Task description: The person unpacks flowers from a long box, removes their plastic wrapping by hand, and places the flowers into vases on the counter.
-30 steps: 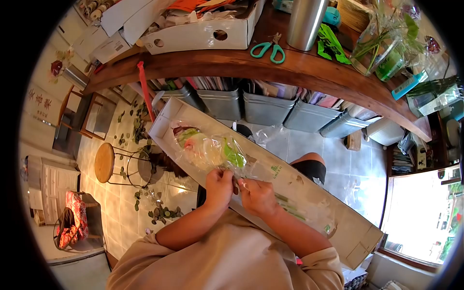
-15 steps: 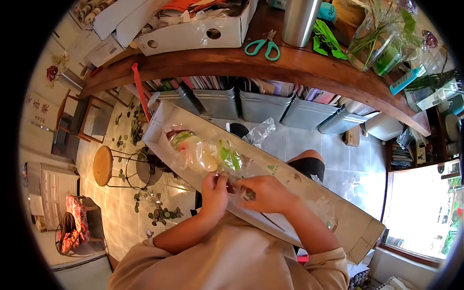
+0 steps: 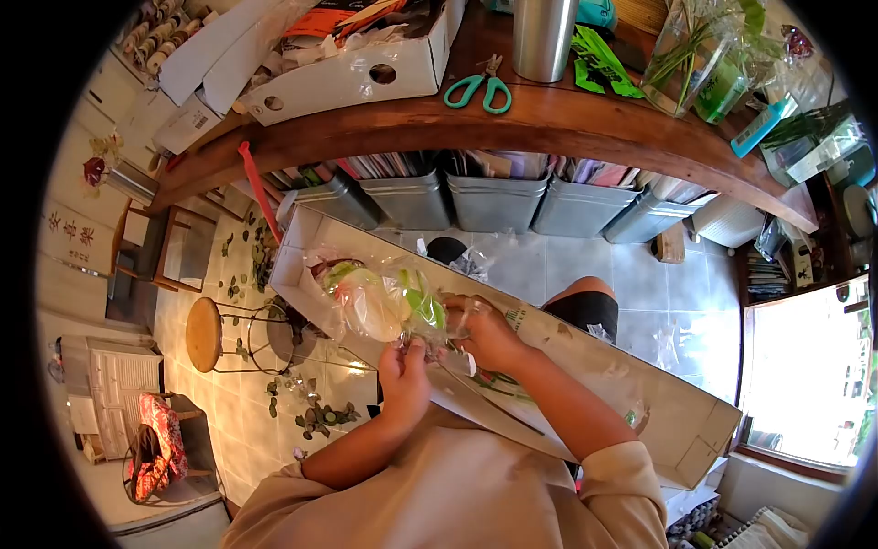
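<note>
A long cardboard box [image 3: 677,448] lies slanted across my lap. At its left end rests a bunch of pale flowers [image 3: 366,306] with green leaves, loosely covered in clear plastic wrap [image 3: 340,340]. My left hand [image 3: 405,377] is closed at the bunch's lower end, pinching the gathered wrap between thumb and fingers. On the right side of the bunch, the fingers of my right hand [image 3: 489,337] are curled against the wrap; their tips are partly hidden. Green stems [image 3: 503,386] run rightward inside the box, below my right forearm.
A curved wooden table [image 3: 549,123] stands ahead, bearing teal-handled scissors [image 3: 478,91], a metal cylinder [image 3: 545,41] and an open white box [image 3: 343,87]. Several grey metal bins [image 3: 494,203] filled with papers stand beneath it. A round stool [image 3: 204,334] is at the left.
My right hand has moved up from beside my left hand to the right side of the bunch. The stems in the box show more. The view has shifted slightly.
</note>
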A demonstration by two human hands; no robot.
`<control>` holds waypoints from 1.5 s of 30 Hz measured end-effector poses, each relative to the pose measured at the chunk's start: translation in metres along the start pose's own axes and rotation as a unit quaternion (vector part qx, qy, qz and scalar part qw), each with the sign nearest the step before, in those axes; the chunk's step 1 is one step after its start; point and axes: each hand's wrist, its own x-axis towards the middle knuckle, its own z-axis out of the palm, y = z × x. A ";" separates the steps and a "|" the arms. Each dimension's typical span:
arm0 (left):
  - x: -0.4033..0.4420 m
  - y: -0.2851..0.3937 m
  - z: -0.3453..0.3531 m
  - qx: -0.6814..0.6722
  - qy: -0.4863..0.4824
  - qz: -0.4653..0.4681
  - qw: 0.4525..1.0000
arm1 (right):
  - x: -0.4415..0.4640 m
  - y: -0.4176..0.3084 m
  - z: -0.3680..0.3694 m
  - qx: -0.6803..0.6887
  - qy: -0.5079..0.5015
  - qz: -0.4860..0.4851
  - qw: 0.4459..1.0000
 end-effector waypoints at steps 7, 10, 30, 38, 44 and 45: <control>0.004 -0.017 -0.005 -0.002 -0.006 0.030 1.000 | -0.004 0.020 0.021 0.229 0.017 0.049 0.972; 0.003 -0.011 0.000 -0.011 -0.026 0.035 0.999 | -0.006 0.024 0.027 0.320 0.017 0.125 0.939; 0.007 0.018 0.012 0.155 -0.319 0.167 0.920 | -0.026 0.073 0.010 0.520 0.031 0.173 0.836; -0.004 0.023 0.016 0.254 -0.316 0.253 0.879 | -0.035 0.059 -0.002 0.559 0.066 0.172 0.809; -0.009 0.005 0.015 0.373 -0.231 0.149 0.886 | -0.044 0.082 -0.001 0.595 0.051 0.169 0.784; -0.009 -0.001 0.015 0.392 -0.214 0.195 0.873 | -0.042 0.078 -0.001 0.604 0.060 0.171 0.776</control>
